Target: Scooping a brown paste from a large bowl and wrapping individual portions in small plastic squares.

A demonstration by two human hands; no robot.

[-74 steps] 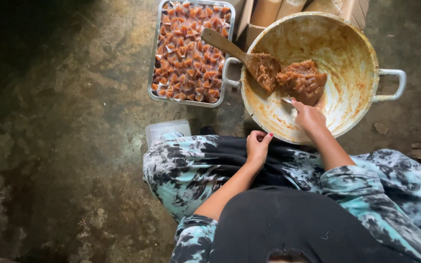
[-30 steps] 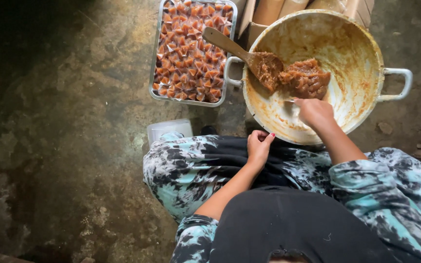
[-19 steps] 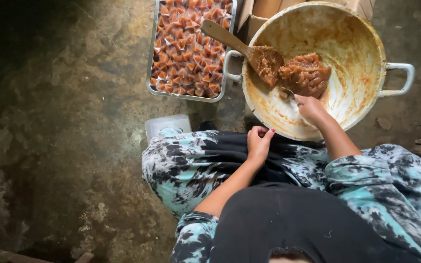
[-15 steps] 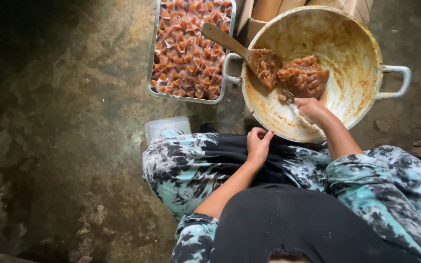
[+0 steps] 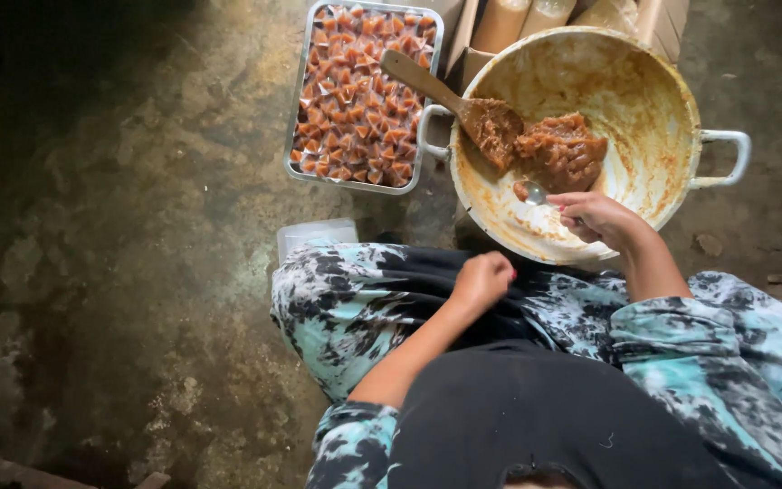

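A big pale pan [image 5: 653, 81] with two metal handles stands on the floor ahead of my knees. A lump of brown paste [image 5: 561, 149] lies in it, with a wooden spatula [image 5: 452, 95] resting against the lump. My right hand [image 5: 597, 215] reaches into the pan and holds a small metal spoon [image 5: 536, 192] whose bowl carries a bit of paste at the lump's near edge. My left hand [image 5: 480, 279] rests on my lap with its fingers curled in; whether it holds something small I cannot tell.
Left of the pan lies a metal tray [image 5: 293, 136] packed with several small brown wrapped pieces. A clear plastic tub [image 5: 315, 235] stands beside my left knee. Cardboard boxes [image 5: 536, 14] sit behind the pan. The floor [image 5: 119, 226] is rough stained concrete.
My right hand has shifted slightly within the pan, working the spoon at the paste's near edge. My left hand stays on my lap. The view has drifted a little.
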